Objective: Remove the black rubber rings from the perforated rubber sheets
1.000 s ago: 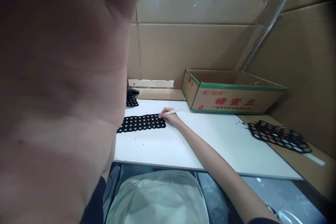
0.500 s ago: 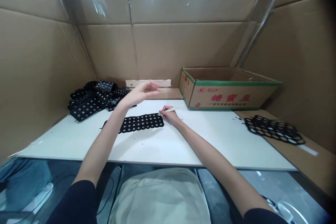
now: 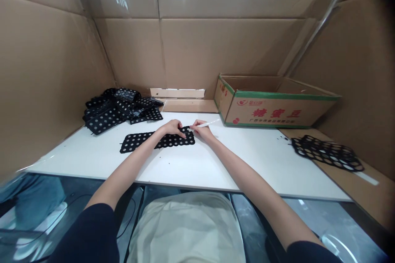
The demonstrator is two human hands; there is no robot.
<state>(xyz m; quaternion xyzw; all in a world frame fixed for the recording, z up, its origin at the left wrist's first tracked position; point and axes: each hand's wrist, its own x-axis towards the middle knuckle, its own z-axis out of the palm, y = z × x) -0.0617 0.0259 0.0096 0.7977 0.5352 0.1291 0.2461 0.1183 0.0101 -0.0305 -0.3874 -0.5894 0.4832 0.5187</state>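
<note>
A long black sheet with rows of pale round dots [image 3: 132, 142] lies flat on the white table. My left hand [image 3: 173, 128] is at its right part, fingers curled and closed on it, with the thumb against the dots. My right hand [image 3: 202, 131] grips a slim white pen-like tool [image 3: 208, 123] at the sheet's right end. The tool's tip is close to the last dots, near my left thumb; whether it touches them I cannot tell.
A heap of similar black dotted sheets [image 3: 114, 111] lies at the back left. An open cardboard box with green edges [image 3: 268, 111] stands at the back right. Black netting with round holes [image 3: 327, 153] rests on cardboard at the right. Cardboard walls [image 3: 216, 45] enclose the white table [image 3: 247, 164].
My left hand has come down from above the sheet onto its right part. My right hand stays at the sheet's right end with the pen-like tool. The camera view has shifted slightly.
</note>
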